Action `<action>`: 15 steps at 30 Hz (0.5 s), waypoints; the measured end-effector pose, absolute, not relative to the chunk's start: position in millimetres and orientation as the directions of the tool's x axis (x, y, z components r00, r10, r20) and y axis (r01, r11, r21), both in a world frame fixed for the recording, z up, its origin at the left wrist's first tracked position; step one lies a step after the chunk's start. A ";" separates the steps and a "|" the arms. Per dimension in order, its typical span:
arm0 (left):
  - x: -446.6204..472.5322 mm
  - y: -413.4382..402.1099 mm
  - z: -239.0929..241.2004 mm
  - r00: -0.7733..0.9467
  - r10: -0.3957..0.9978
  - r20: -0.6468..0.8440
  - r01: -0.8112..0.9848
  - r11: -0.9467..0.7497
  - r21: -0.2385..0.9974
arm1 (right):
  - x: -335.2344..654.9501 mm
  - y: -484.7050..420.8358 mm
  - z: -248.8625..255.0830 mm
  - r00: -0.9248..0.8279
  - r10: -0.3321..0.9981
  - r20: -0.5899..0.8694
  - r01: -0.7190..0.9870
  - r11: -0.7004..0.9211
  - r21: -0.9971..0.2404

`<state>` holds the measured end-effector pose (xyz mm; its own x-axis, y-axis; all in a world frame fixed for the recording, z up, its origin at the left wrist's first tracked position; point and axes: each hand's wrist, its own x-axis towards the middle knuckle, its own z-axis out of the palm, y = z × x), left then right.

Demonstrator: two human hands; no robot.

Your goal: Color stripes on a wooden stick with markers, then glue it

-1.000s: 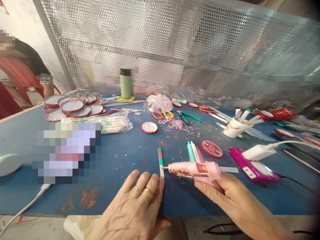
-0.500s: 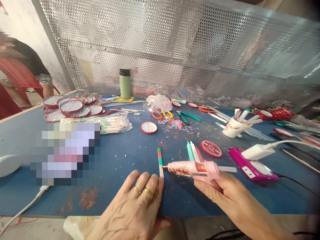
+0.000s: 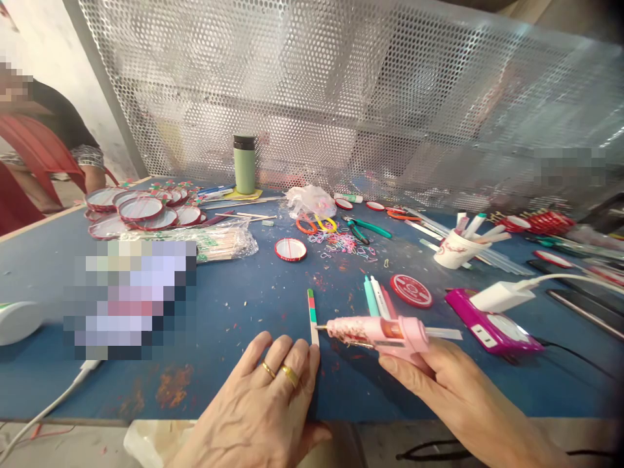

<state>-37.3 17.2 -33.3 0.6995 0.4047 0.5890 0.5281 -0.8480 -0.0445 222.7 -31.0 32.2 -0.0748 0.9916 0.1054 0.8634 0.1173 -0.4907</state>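
Note:
My left hand (image 3: 273,393), with two gold rings, lies back-up at the table's front edge. Its fingers are bent together over the near end of a flat wooden craft stick (image 3: 312,315), holding it on the table. The stick points away from me and carries green, red and teal bands at its far part; its near end is hidden under the fingertips. My right hand (image 3: 446,377) is closed around the handle of a pink hot glue gun (image 3: 377,331). The gun's metal nozzle points left, touching or just over the stick's pale part. A clear glue stick (image 3: 444,333) protrudes from its back.
Beyond the stick lie a white-lined lid (image 3: 290,249), scissors (image 3: 316,225) and pliers (image 3: 368,231). Pens (image 3: 371,296), a red lid (image 3: 411,290) and a purple power strip (image 3: 487,325) are rightward. A blurred phone-like object (image 3: 139,292) lies left. A person (image 3: 58,117) sits far left.

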 end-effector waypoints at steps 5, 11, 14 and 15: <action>-37.0 16.5 -37.6 0.695 0.425 0.580 0.535 -0.845 -0.021 | 225.2 -32.1 29.2 -0.044 0.992 0.115 0.864 0.096 -0.494; -38.2 16.5 -35.7 0.707 0.423 0.567 0.526 -0.850 -0.021 | 223.7 -32.0 31.6 -0.067 0.993 0.095 0.813 0.110 -0.572; -38.1 15.8 -34.4 0.705 0.422 0.570 0.527 -0.849 -0.022 | 222.1 -32.1 33.6 -0.058 0.991 0.122 0.829 0.116 -0.547; -38.0 15.6 -34.2 0.705 0.425 0.568 0.529 -0.848 -0.022 | 221.9 -32.3 33.9 -0.055 0.990 0.130 0.838 0.117 -0.533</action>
<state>-38.0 15.6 -34.2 0.7045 0.4250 0.5683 0.5294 -0.8481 -0.0220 221.9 -32.3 33.9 -0.0553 0.9899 0.1304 0.8383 0.1170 -0.5325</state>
